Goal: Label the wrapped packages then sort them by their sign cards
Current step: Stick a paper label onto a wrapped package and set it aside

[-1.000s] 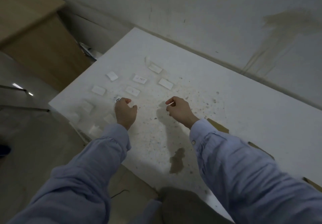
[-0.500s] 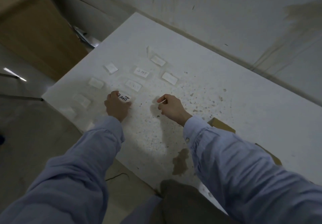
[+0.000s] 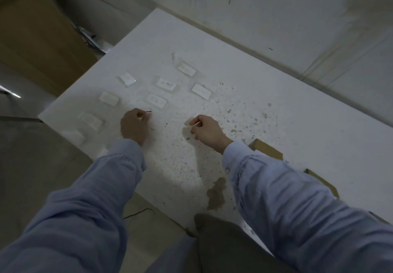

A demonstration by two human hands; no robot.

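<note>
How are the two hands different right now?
The left hand grips a small white piece with dark marks at its fingertips; the right hand pinches a thin pale strip. The left hand is beside the white packages; the right hand is over the speckled table. Both have curled fingers and blue sleeves.

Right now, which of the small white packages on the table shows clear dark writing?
The package in the middle of the group: its top shows dark lettering, while the others look blank or faintly marked.
</note>
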